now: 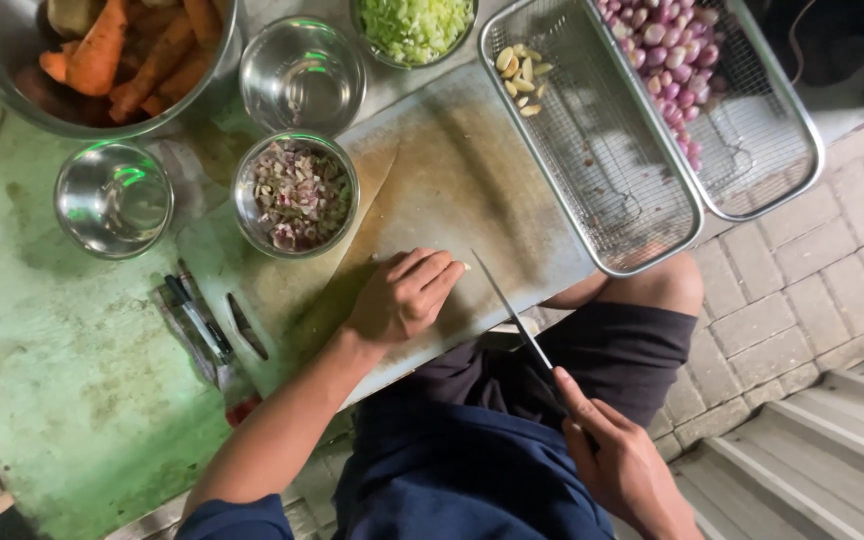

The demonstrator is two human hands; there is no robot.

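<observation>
My left hand (pixel 402 297) rests on the worn cutting board (pixel 452 170) with its fingers curled over a small pale garlic clove (pixel 465 266) that peeks out at the fingertips. My right hand (pixel 620 465) grips the handle of a kitchen knife (pixel 512 310), forefinger laid along its spine. The thin blade points up and left, its tip just right of the clove and lifted off it.
Two wire baskets lie at the upper right: one with peeled garlic cloves (pixel 520 75), one with shallots (pixel 674 50). Steel bowls hold chopped shallot (pixel 297 195), sliced greens (pixel 414 25) and carrots (pixel 122 50); two bowls (pixel 114 197) look empty. Pens (pixel 197 320) lie left. Steps are lower right.
</observation>
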